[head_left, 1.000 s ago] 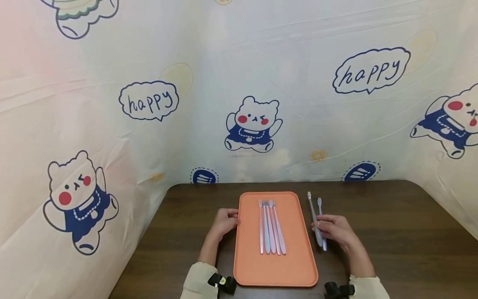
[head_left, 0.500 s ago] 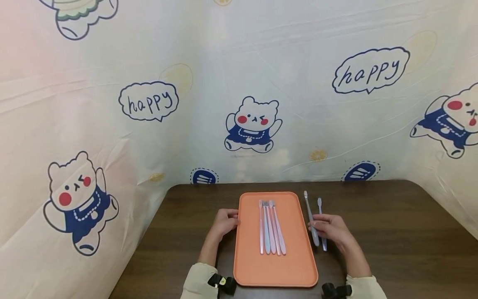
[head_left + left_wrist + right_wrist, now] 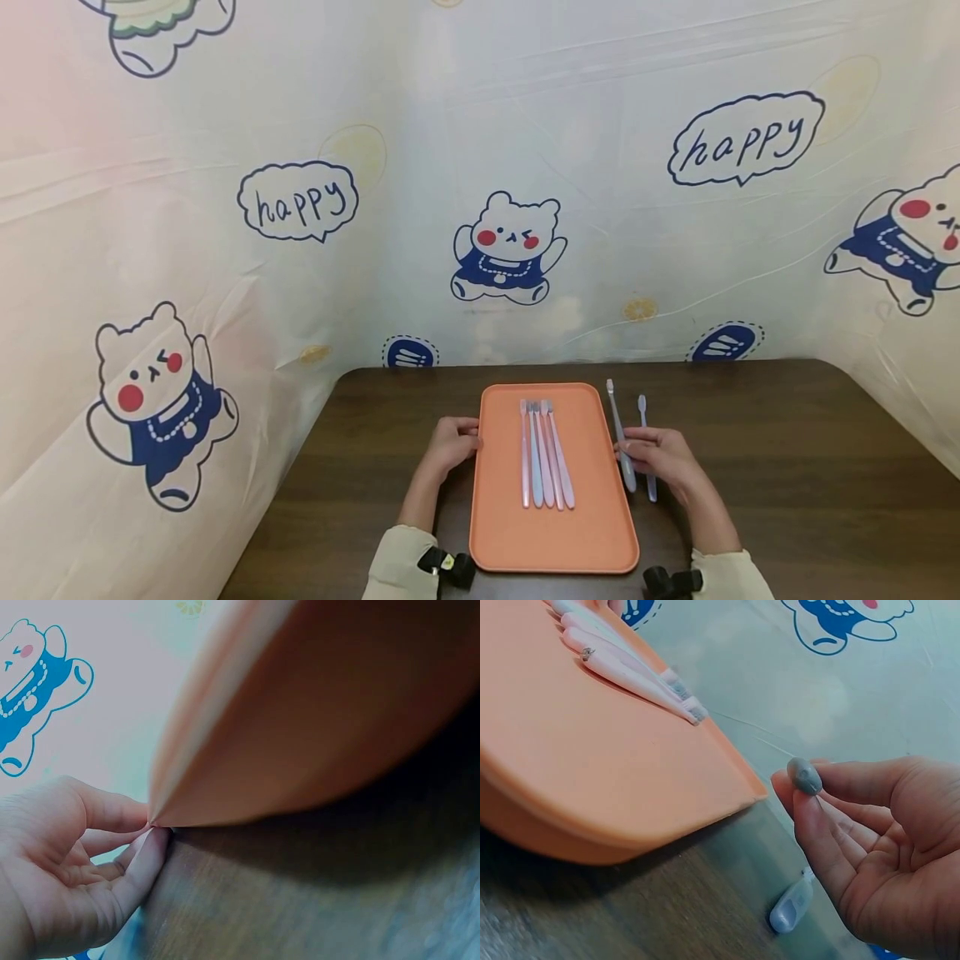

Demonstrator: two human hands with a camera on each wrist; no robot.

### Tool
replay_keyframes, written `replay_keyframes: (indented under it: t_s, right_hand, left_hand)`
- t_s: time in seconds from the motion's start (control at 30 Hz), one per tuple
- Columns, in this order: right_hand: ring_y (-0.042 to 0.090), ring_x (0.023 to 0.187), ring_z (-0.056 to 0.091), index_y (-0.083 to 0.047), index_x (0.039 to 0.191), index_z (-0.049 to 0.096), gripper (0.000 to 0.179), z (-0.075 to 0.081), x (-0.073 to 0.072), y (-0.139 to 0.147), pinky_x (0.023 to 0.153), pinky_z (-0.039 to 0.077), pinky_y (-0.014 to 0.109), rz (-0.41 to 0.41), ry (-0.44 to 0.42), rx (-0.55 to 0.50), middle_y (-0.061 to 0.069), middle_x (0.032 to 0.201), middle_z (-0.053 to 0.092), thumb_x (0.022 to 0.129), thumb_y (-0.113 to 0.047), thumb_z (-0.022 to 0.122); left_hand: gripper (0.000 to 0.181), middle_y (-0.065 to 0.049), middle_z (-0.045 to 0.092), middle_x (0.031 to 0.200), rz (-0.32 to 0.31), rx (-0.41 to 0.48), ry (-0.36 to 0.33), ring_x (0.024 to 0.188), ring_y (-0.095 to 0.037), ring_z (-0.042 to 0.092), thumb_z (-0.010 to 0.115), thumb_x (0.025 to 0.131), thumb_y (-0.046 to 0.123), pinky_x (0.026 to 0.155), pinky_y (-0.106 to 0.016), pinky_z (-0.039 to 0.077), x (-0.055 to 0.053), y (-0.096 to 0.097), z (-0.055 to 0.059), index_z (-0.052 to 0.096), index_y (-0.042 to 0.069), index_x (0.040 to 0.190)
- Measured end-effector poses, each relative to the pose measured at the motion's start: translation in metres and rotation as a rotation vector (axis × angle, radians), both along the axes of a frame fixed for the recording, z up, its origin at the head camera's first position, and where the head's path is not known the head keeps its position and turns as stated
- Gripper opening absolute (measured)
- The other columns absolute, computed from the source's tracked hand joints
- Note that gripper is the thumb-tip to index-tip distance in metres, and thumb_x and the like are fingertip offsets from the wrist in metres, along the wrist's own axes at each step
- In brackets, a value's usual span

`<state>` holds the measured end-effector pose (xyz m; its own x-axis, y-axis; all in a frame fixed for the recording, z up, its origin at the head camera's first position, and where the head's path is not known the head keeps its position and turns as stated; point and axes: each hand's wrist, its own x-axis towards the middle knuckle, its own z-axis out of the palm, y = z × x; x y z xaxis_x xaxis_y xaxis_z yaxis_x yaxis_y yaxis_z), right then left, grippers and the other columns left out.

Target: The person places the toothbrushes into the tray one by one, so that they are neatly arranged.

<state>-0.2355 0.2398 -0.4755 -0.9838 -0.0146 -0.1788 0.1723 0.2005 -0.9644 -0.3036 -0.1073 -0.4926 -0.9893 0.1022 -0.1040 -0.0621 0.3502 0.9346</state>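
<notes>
Between thumb and fingers my right hand (image 3: 663,457) pinches a grey-blue toothbrush (image 3: 627,472), just right of the orange tray (image 3: 555,542); in the right wrist view its rounded handle end (image 3: 805,777) points at the camera. A second toothbrush (image 3: 651,487), bluish, lies on the table beneath that hand. Several pink and bluish toothbrushes (image 3: 546,458) lie side by side on the tray, heads toward the far end. My left hand (image 3: 452,443) grips the tray's left rim, thumb below and fingers above in the left wrist view (image 3: 82,862).
The dark wooden table (image 3: 810,467) extends to both sides of the tray. A pale printed curtain (image 3: 600,167) hangs behind the table and along its sides.
My right hand has moved a little left with the grey-blue toothbrush, closer to the tray's right edge and away from the toothbrush on the table. My left hand has stayed put.
</notes>
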Motion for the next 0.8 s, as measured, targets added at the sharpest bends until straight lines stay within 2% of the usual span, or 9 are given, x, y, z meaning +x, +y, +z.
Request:
replay_keyframes:
  t_s: [0.37,0.8]
  right_hand:
    - [0.003,0.091,0.070,0.020,0.137,0.049,0.048,-0.0015,-0.0011,-0.0013,0.080,0.060,0.025,-0.014,-0.002,-0.010,0.018,0.111,0.077,0.099,-0.007,0.059]
    - [0.005,0.092,0.070,0.019,0.135,0.052,0.047,-0.0012,-0.0016,-0.0065,0.083,0.061,0.028,-0.026,-0.013,-0.020,0.019,0.116,0.074,0.098,-0.009,0.062]
  left_hand:
    - [0.044,-0.018,0.065,0.105,0.009,0.001,-0.014,0.082,-0.014,0.062,0.064,0.084,-0.005,0.073,-0.029,0.058,-0.0012,0.0003,-0.0004,0.065,-0.010,0.127]
    - [0.044,-0.020,0.066,0.105,0.002,0.000,0.010,0.081,-0.013,0.062,0.064,0.083,-0.006,0.073,-0.031,0.059,-0.0004,0.0006,-0.0006,0.065,-0.012,0.126]
